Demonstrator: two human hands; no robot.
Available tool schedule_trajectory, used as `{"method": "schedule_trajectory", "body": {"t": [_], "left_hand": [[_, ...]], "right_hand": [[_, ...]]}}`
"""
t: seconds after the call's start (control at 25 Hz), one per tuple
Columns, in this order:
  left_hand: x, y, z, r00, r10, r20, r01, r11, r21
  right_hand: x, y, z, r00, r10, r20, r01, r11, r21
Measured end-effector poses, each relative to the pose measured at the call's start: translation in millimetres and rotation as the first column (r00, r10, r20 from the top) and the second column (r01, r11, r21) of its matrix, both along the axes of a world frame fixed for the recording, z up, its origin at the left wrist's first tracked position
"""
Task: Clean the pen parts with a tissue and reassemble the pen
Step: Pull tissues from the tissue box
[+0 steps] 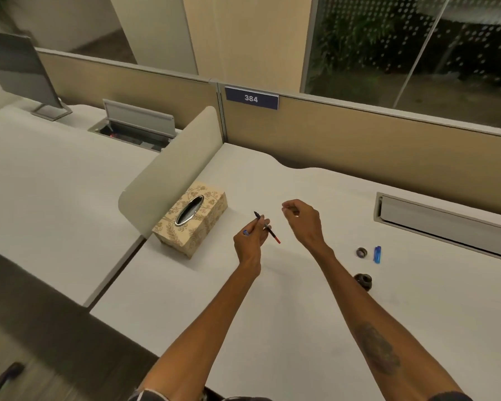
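My left hand (250, 240) pinches a thin pen refill (268, 228), dark at its far tip and red at its near end, slanted above the white desk (272, 314). A blue bit (246, 232) shows at the left of that hand. My right hand (302, 219) hovers just to the right with fingers curled; whether a small part sits between the fingertips I cannot tell. A gold patterned tissue box (193, 219) stands to the left of both hands, with no tissue sticking out of its oval slot.
On the desk to the right lie a blue lighter (377, 254), a small dark ring (361, 252) and a dark round object (364, 280) beside my right forearm. A beige divider (168, 175) stands behind the box. A cable hatch (446, 221) runs at far right.
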State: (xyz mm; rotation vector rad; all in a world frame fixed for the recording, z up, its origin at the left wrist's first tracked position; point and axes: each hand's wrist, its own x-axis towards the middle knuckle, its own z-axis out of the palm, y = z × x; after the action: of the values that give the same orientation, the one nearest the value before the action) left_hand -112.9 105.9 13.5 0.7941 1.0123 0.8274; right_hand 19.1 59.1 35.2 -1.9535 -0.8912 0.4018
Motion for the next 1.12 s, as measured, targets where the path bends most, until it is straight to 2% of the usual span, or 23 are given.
{"method": "schedule_trajectory", "body": {"t": [0.44,0.76,0.92,1.0,1.12], "left_hand": [[-80,68,-26,0.968,0.237,-0.079,-0.24,0.97,-0.039],[-95,98,-49,0.952,0.273,-0.14,-0.274,0.962,0.011],[-96,112,-53,0.949,0.268,-0.164,-0.27,0.963,0.011],[-96,118,-54,0.954,0.262,-0.142,-0.27,0.962,-0.037],[-97,122,-57,0.957,0.269,-0.107,-0.277,0.959,-0.064]], "right_hand": [[-59,116,-9,0.953,0.285,0.101,-0.274,0.955,-0.113],[-90,181,-24,0.889,0.435,0.144,-0.398,0.888,-0.231],[-93,210,-27,0.809,0.522,0.27,-0.435,0.841,-0.321],[-94,225,-30,0.737,0.566,0.37,-0.414,0.81,-0.415],[-99,238,-36,0.649,0.632,0.422,-0.433,0.764,-0.478]]}}
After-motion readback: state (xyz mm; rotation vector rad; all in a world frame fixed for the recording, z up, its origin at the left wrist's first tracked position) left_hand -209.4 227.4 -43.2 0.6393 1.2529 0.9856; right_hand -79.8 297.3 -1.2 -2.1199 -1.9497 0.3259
